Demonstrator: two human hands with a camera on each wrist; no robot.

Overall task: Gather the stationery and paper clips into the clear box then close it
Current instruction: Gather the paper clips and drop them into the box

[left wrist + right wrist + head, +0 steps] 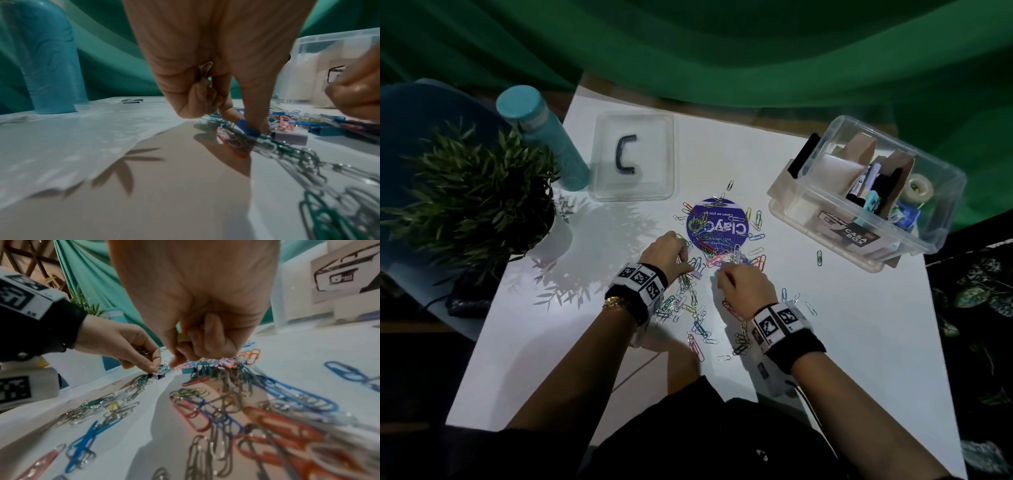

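Note:
Coloured and silver paper clips [698, 308] lie scattered mid-table, some over a purple round sticker [717, 224]. My left hand [683, 262] is down in the pile. Its thumb and forefinger [249, 129] pinch a blue clip [245, 127] beside a lilac binder clip [292, 137], and a silver clip shows inside its curled fingers. My right hand [722, 270] works the pile just to the right. Its fingers [180, 360] are curled round a small yellowish clip [183, 337] above more paper clips [218, 368]. The clear box [924, 240] stands open at the right with pens, tape and card inside.
The box's clear lid [654, 185], with a dark handle, lies flat at the back centre. A teal bottle [551, 137] and a potted plant [472, 192] stand at the left. A green curtain hangs behind. One green clip [819, 257] lies alone near the box.

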